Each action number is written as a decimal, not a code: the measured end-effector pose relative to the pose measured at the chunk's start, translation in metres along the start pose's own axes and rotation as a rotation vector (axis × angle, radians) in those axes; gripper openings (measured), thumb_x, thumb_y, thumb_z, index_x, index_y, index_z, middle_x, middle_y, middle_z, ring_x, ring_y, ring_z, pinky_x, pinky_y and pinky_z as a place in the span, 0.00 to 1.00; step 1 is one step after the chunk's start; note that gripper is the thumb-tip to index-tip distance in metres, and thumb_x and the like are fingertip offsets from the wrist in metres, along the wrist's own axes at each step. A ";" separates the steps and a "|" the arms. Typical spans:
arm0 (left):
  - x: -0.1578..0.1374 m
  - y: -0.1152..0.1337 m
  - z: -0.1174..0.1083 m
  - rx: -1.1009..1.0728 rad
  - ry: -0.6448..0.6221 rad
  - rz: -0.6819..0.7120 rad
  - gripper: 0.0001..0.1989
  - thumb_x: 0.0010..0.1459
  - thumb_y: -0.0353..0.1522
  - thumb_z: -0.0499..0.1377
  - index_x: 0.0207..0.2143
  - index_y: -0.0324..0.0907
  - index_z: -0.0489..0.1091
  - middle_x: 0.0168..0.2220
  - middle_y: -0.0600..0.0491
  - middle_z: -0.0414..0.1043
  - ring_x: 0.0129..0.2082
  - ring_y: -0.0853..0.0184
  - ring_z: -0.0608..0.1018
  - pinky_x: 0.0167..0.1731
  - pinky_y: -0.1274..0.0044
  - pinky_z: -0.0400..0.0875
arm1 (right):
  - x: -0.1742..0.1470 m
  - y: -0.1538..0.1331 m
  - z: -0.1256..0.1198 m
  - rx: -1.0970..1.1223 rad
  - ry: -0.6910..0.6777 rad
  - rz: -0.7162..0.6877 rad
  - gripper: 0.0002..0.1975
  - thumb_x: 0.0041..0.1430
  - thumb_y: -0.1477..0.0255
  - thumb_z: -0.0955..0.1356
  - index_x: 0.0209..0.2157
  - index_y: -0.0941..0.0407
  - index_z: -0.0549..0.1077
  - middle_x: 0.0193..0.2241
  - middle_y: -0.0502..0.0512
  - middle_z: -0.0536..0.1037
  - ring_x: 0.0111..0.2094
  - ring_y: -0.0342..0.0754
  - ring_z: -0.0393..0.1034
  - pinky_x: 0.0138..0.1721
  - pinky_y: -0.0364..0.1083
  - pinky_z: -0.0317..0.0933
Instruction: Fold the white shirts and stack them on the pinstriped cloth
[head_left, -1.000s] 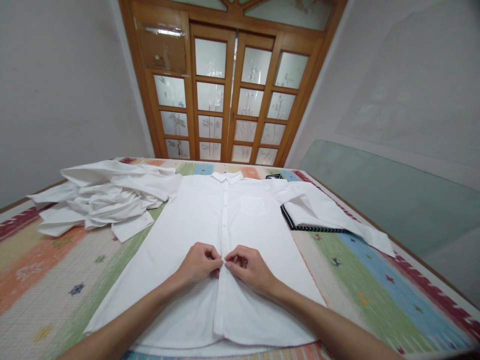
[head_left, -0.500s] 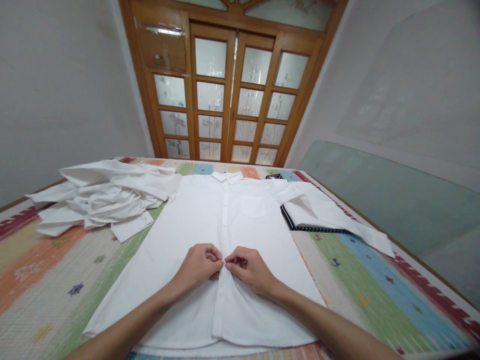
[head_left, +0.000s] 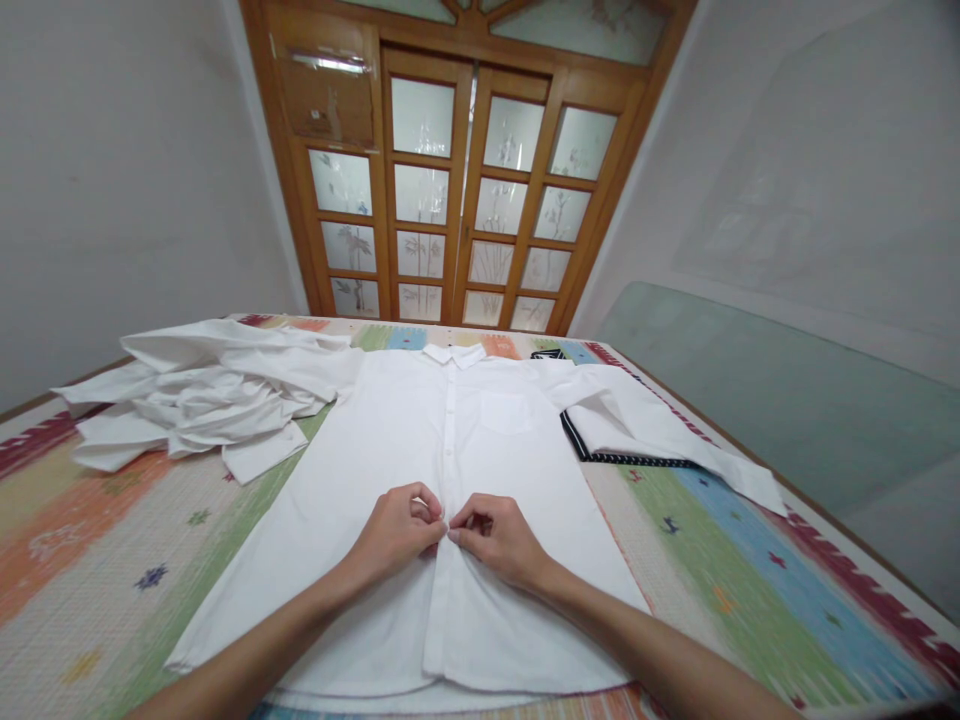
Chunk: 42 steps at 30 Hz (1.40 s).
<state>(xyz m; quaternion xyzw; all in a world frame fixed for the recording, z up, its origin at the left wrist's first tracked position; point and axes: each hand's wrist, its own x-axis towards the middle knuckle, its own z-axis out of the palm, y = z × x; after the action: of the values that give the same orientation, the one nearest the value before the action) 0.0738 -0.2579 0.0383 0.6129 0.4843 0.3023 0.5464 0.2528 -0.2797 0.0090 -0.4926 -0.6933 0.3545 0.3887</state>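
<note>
Fingers [head_left: 427, 540] of left hand [head_left: 396, 525] and right hand [head_left: 500, 537] pinched closed, nearly tip to tip, on front placket [head_left: 437, 620] of white shirt [head_left: 525, 480], smooth thin fabric puckering there. Shirt's face up, roughly flat on striped, patterned cloth [head_left: 240, 530], long axis running away from wearer: collar [head_left: 455, 355] far end, hem [head_left: 360, 692] near; crumpled white heap [head_left: 210, 400] at left.

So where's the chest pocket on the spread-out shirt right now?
In the head view, the chest pocket is just right of centre on the spread-out shirt, right of the button strip and beyond the right hand.
</note>
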 end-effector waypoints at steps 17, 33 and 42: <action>0.007 -0.014 0.002 -0.134 -0.003 0.078 0.17 0.40 0.27 0.57 0.28 0.47 0.50 0.16 0.64 0.70 0.14 0.73 0.71 0.15 0.83 0.60 | 0.001 -0.009 0.002 -0.024 0.017 0.003 0.03 0.51 0.73 0.70 0.27 0.58 0.76 0.21 0.48 0.72 0.22 0.40 0.61 0.25 0.40 0.56; 0.010 -0.010 0.000 -0.236 -0.095 -0.055 0.19 0.42 0.30 0.62 0.32 0.45 0.54 0.16 0.63 0.70 0.14 0.69 0.75 0.14 0.82 0.66 | 0.000 -0.004 -0.002 -0.038 -0.017 -0.035 0.04 0.54 0.73 0.68 0.29 0.58 0.75 0.23 0.48 0.73 0.24 0.40 0.62 0.27 0.40 0.56; 0.005 -0.009 -0.010 0.073 -0.202 -0.053 0.12 0.47 0.32 0.59 0.33 0.44 0.58 0.17 0.63 0.68 0.11 0.70 0.70 0.12 0.81 0.63 | -0.006 -0.012 -0.005 -0.264 -0.094 -0.150 0.05 0.51 0.80 0.66 0.27 0.57 0.72 0.22 0.47 0.71 0.23 0.40 0.63 0.27 0.39 0.56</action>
<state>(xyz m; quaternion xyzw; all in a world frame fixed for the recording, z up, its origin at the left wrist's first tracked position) 0.0642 -0.2506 0.0305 0.6465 0.4536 0.2067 0.5775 0.2532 -0.2886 0.0207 -0.4692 -0.7860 0.2529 0.3132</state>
